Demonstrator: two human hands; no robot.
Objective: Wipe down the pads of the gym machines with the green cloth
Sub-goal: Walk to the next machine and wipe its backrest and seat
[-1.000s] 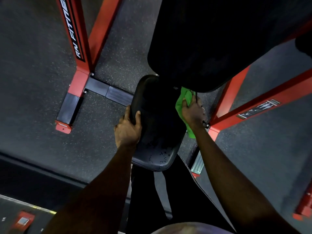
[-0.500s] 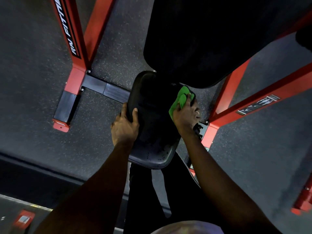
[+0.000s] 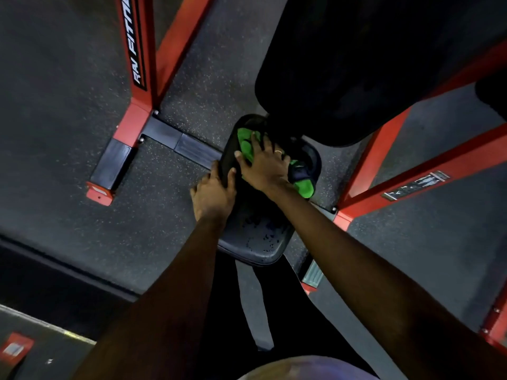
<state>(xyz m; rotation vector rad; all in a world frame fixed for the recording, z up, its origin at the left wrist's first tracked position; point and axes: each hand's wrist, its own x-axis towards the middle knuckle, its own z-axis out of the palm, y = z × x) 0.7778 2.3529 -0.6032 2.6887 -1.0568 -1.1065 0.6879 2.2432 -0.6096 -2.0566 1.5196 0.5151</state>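
Right hand (image 3: 264, 167) hides most of green cloth (image 3: 244, 144) on seat pad (image 3: 260, 237)

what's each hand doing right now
Left hand: grips the edge of the black padded seat.
Right hand: open, pressing the green cloth flat on that seat.

Dark speckled floor (image 3: 68, 133), probably rubber; red frame beams (image 3: 175, 45) left and right; light dim.

Dim, low-contrast img; back pad (image 3: 356, 64) crushed to black. Wide-angle bend at edges; slight motion blur bottom-left.
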